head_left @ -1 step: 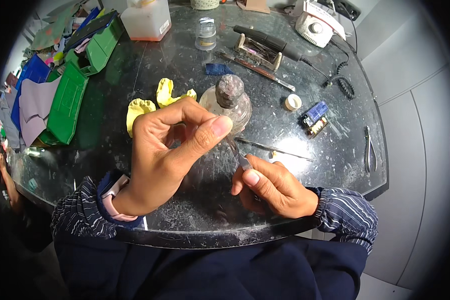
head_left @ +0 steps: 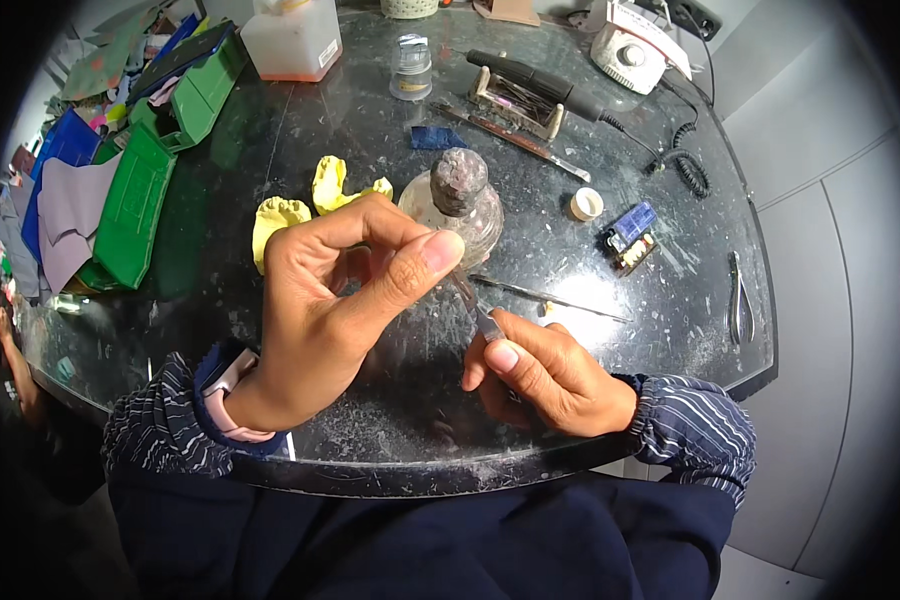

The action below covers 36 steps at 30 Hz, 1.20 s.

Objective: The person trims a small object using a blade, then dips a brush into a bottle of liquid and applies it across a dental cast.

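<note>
Left hand pinched by the tip of the slim silver metal tool the right hand gripped, nearside of the dark-capped round glass bottle, so I figured mid-job, what was left honestly unclear.

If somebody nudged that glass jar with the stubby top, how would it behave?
The glass jar probably won't tip from a light nudge, since its body looks wider than its stubby top. It would likely feel stiff yet breakable, as its clear walls look like glass. Its rounded sides might let it roll if knocked over.
</note>
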Motion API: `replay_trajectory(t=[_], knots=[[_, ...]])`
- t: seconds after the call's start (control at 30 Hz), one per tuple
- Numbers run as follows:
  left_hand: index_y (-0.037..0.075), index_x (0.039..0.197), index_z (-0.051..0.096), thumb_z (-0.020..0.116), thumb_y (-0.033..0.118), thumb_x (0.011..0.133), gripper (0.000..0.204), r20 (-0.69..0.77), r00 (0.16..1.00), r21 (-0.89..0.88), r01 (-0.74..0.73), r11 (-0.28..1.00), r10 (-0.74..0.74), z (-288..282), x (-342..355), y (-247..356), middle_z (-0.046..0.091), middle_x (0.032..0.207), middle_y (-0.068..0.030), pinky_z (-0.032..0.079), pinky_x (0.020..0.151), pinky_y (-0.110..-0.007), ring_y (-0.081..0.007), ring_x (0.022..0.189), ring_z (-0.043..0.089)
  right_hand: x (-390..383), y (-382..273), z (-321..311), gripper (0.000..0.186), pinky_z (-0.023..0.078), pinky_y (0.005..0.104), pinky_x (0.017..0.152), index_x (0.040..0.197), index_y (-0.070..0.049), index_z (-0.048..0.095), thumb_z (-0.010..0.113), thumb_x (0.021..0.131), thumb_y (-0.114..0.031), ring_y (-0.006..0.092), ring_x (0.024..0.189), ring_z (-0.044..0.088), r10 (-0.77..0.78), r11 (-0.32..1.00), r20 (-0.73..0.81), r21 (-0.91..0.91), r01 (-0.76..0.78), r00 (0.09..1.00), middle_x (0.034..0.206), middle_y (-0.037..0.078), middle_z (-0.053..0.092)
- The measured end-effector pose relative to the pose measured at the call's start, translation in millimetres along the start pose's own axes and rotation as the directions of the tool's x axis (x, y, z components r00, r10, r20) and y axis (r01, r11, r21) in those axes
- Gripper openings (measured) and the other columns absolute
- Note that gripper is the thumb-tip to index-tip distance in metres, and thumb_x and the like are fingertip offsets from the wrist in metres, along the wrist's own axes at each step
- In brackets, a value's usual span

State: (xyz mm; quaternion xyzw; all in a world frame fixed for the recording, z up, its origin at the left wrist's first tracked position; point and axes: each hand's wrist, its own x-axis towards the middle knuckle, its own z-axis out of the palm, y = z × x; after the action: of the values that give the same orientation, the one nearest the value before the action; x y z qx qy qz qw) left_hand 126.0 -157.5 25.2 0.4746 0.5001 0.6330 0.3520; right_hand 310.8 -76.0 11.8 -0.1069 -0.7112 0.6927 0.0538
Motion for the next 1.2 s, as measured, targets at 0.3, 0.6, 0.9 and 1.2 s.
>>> replay_trajectory(t=[0.3, 0.6, 0.9, 1.2], knots=[[0.004, 0.076, 0.063, 0.068, 0.012, 0.083, 0.012, -0.003, 1.000, 0.075, 0.008, 0.997, -0.008, 1, -3, -1, 0.054, 0.068, 0.0046, 0.029, 0.051, -0.016, 0.0016, 0.058, 0.040, -2, 0, 2, 0.030, 0.041, 0.0295, 0.051, 0.094, -0.001, 0.050, 0.033, 0.100, -0.025, 0.0164, 0.052, 0.053, -0.031, 0.998, -0.040, -0.048, 0.029, 0.999, 0.059, 0.006, 0.050], [0.000, 0.078, 0.057, 0.059, 0.007, 0.087, 0.012, 0.055, 0.998, 0.163, -0.039, 0.986, 0.030, 0, -4, -3, 0.050, 0.070, -0.0010, 0.034, 0.046, -0.018, -0.0025, 0.054, 0.042, -3, 0, 7, 0.027, 0.040, 0.0308, 0.049, 0.095, -0.002, 0.050, 0.036, 0.099, -0.024, 0.0188, 0.050, 0.053, -0.061, 0.994, -0.108, -0.100, 0.050, 0.992, 0.060, 0.008, 0.051], [0.000, 0.081, 0.061, 0.061, 0.009, 0.087, 0.011, -0.131, 0.986, -0.015, -0.104, 0.994, 0.101, -4, 9, 3, 0.051, 0.070, 0.0056, 0.027, 0.051, -0.015, 0.0020, 0.059, 0.036, -3, 3, 4, 0.025, 0.040, 0.0327, 0.049, 0.103, -0.003, 0.057, 0.041, 0.097, -0.022, 0.0227, 0.047, 0.055, -0.107, 0.921, -0.180, -0.389, 0.029, 0.978, 0.055, 0.010, 0.050], [0.003, 0.073, 0.055, 0.056, 0.011, 0.088, 0.016, -0.036, 0.999, 0.092, 0.019, 0.996, -0.016, 2, -1, 10, 0.046, 0.067, 0.0034, 0.025, 0.054, -0.020, -0.0024, 0.058, 0.033, 3, 4, 2, 0.020, 0.045, 0.0310, 0.058, 0.102, -0.001, 0.057, 0.047, 0.095, -0.018, 0.0215, 0.060, 0.060, -0.259, 0.924, -0.318, -0.357, 0.138, 0.912, 0.072, 0.011, 0.059]])
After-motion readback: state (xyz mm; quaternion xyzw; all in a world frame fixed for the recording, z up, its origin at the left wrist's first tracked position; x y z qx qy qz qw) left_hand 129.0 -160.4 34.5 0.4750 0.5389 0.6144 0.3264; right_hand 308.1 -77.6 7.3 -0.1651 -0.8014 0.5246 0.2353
